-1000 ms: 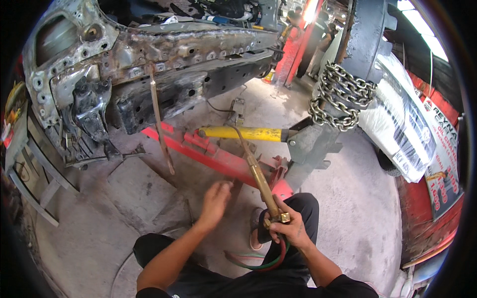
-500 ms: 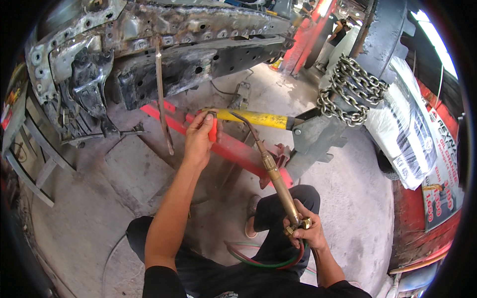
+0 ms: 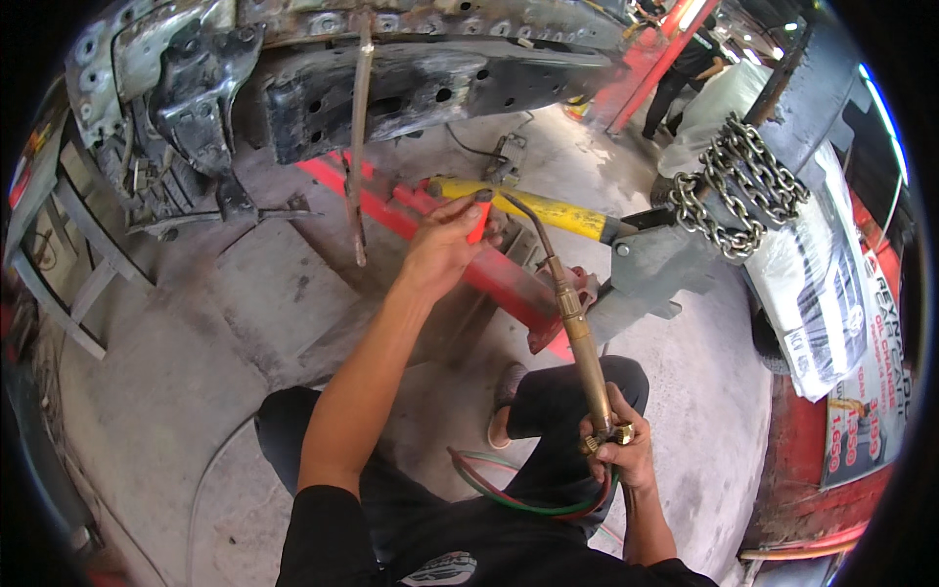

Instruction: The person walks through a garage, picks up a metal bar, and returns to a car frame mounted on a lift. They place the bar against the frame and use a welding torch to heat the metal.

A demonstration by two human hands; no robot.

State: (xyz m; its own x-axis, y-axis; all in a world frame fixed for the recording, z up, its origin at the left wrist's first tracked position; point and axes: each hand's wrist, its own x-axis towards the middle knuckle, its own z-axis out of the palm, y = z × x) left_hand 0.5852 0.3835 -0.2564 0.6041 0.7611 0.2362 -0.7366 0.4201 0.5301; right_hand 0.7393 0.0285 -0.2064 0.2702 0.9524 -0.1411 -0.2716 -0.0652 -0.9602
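My left hand (image 3: 440,249) is closed around an orange cigarette lighter (image 3: 478,223), holding it upright with its metal top uppermost. Just right of the lighter's top is the bent, dark tip of a brass gas torch (image 3: 579,338); a small gap seems to lie between them, and no flame shows. My right hand (image 3: 629,452) grips the torch at its base, fingers about the brass valve knobs. From that end a red and a green hose (image 3: 548,512) loop down to the left, past my knees.
A bare metal car frame (image 3: 381,103) spans the upper left, with a thin metal bar (image 3: 359,147) hanging before it. Beyond my hands lie a red beam (image 3: 509,289) and a yellow cylinder (image 3: 558,213). Chain (image 3: 738,186) wraps a grey post at right; a person (image 3: 690,68) stands far back.
My left hand has brought the lighter across to the right, nearer the torch tip. The torch stays in my right hand. The whole view has shifted slightly.
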